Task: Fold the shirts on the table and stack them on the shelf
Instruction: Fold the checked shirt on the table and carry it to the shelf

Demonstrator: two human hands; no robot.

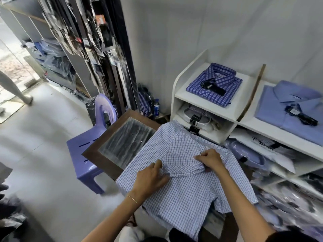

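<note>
A light blue checked shirt (181, 198) lies spread on the brown table (106, 163), one sleeve folded across its back. My left hand (150, 179) pinches the sleeve's cuff end on the left. My right hand (209, 158) grips a fold of the sleeve fabric on the right. On the white shelf (248, 88) lie a folded dark blue checked shirt (215, 84) and a folded plain blue shirt (290, 110), each with a black tag.
A plastic-wrapped dark package (125, 138) lies on the table's left part. A purple plastic chair (87, 145) stands left of the table. Lower shelf levels hold packed shirts (201, 116). Bagged garments (288, 206) pile up at the right. A water bottle (156, 107) stands by the wall.
</note>
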